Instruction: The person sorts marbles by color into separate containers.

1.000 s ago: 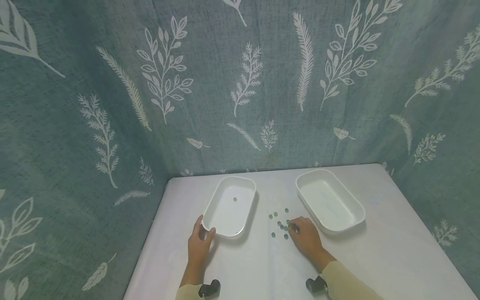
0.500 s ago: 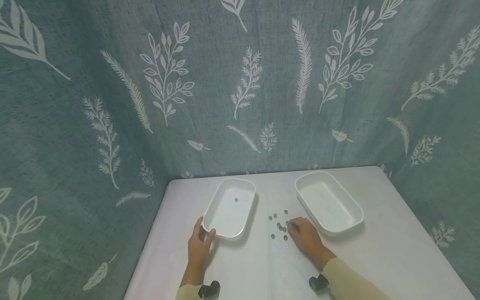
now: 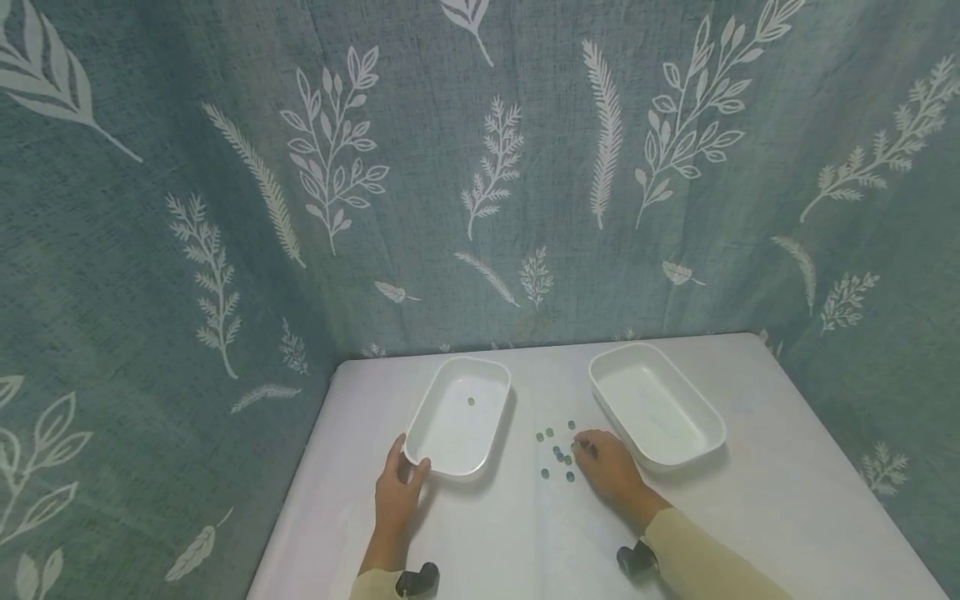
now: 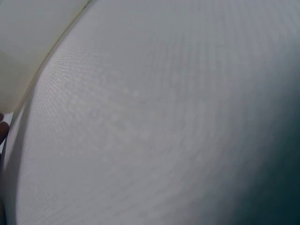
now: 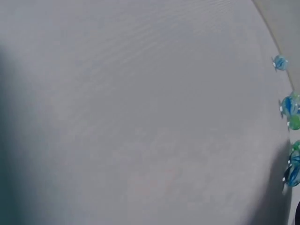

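Observation:
In the head view my left hand [image 3: 397,492] grips the near left corner of a white tray [image 3: 491,437], thumb on the near side and fingers along the left. One small marble [image 3: 471,402] lies inside. My right hand [image 3: 606,468] is bent over the table with thumb and index finger together, pinching a green marble mostly hidden by the fingertips. Close to them lie several glass marbles, among them a blue one [image 3: 570,477] and a green one [image 3: 567,460]. The right wrist view catches blue-streaked marbles [image 5: 290,107] at its right edge.
A second white tray [image 3: 712,412] stands to the right, just beyond my right hand. White cloth [image 3: 510,550] covers the table. Its far edge meets a green leaf-patterned curtain [image 3: 420,208], which also hangs at both sides.
The green marble at my right fingertips has become hidden between them, and the fingertips have shifted up slightly. My left hand keeps its hold on the left tray.

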### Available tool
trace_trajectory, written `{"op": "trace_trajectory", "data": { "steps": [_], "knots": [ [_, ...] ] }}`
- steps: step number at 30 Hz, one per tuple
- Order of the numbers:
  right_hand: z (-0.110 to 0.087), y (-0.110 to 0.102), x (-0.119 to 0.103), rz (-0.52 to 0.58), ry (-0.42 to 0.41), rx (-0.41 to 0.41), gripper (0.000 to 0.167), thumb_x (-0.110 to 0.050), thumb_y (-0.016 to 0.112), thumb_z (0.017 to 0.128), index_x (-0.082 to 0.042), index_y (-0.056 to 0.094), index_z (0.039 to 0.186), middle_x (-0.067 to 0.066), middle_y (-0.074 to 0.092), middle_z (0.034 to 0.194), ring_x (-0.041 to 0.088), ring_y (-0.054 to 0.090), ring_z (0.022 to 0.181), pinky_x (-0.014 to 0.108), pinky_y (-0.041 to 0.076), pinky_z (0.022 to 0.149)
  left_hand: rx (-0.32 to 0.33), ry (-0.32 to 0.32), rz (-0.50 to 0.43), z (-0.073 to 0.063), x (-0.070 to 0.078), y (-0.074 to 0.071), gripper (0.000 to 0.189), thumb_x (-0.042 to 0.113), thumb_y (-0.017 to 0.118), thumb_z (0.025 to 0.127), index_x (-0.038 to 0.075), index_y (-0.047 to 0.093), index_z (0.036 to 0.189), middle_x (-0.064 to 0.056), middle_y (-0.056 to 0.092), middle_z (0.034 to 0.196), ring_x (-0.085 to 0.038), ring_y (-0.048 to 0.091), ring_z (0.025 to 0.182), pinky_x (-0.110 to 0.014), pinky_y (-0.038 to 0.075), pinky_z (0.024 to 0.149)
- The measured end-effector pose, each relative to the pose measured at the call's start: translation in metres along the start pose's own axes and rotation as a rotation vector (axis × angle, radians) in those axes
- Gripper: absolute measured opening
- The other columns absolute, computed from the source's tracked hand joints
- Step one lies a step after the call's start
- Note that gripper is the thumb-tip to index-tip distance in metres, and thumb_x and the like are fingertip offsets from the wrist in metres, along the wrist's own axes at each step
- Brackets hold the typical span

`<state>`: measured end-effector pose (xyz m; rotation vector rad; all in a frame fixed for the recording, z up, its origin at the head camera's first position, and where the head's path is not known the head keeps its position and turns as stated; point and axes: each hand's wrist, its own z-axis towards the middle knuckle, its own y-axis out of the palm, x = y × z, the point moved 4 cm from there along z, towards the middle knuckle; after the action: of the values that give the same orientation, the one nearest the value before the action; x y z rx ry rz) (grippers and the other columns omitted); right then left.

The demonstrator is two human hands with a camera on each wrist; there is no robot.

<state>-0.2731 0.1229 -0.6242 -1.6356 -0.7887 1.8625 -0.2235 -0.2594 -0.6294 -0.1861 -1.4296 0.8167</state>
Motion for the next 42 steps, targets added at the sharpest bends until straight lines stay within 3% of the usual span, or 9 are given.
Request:
{"op": "trace_trajectory", "data": {
  "steps": [5,10,16,23,35,42],
  "knots": [
    [0.005,-0.003,-0.010,0.031,-0.023,0.008,0.031,-0.033,0.056,0.098,-0.013,0.064,0.120,0.002,0.065,0.110,0.022,0.059,0.108,0.046,0.046,0.098,0.009,0.020,0.017,0.002,0.001,-0.003,0.073,0.045,0.067,0.089,0.017,0.037,0.149,-0.010,0.040,0.151,-0.033,0.033,0.140,-0.057,0.024,0.112],
    [0.011,-0.001,-0.017,0.057,0.013,-0.003,0.034,-0.038,0.054,0.099,-0.017,0.062,0.124,-0.002,0.063,0.112,0.016,0.059,0.101,0.042,0.049,0.093,0.006,0.009,0.019,0.004,-0.001,-0.005,0.073,0.044,0.067,0.090,0.017,0.036,0.149,-0.010,0.040,0.151,-0.033,0.032,0.140,-0.057,0.023,0.112],
    [0.018,-0.002,-0.030,0.102,0.025,-0.001,0.032,-0.034,0.055,0.098,-0.014,0.063,0.122,0.001,0.063,0.108,0.020,0.059,0.103,0.043,0.049,0.092,0.008,0.004,0.010,0.004,-0.002,-0.006,0.072,0.043,0.068,0.089,0.017,0.037,0.149,-0.010,0.040,0.151,-0.033,0.032,0.140,-0.058,0.023,0.112],
    [0.023,-0.001,-0.041,0.132,0.028,-0.007,0.033,-0.034,0.055,0.098,-0.014,0.063,0.123,0.003,0.063,0.118,0.024,0.056,0.117,0.047,0.045,0.100,0.016,0.002,0.005,0.003,0.000,-0.005,0.073,0.042,0.070,0.088,0.016,0.038,0.149,-0.013,0.041,0.150,-0.036,0.033,0.139,-0.059,0.023,0.111],
    [0.035,0.008,-0.055,0.150,0.005,0.013,0.026,-0.029,0.060,0.096,-0.014,0.066,0.117,-0.001,0.065,0.108,0.019,0.059,0.102,0.041,0.051,0.088,-0.002,-0.007,0.006,0.001,0.002,-0.003,0.072,0.041,0.069,0.089,0.017,0.037,0.149,-0.009,0.039,0.152,-0.032,0.031,0.140,-0.057,0.022,0.112],
    [0.040,0.015,-0.051,0.150,0.020,0.013,0.027,-0.030,0.060,0.096,-0.016,0.065,0.118,-0.003,0.065,0.107,0.016,0.059,0.098,0.040,0.052,0.085,0.004,-0.014,0.007,0.002,0.000,0.000,0.072,0.043,0.069,0.089,0.019,0.038,0.149,-0.008,0.040,0.151,-0.032,0.032,0.140,-0.057,0.023,0.112]
  ]
}}
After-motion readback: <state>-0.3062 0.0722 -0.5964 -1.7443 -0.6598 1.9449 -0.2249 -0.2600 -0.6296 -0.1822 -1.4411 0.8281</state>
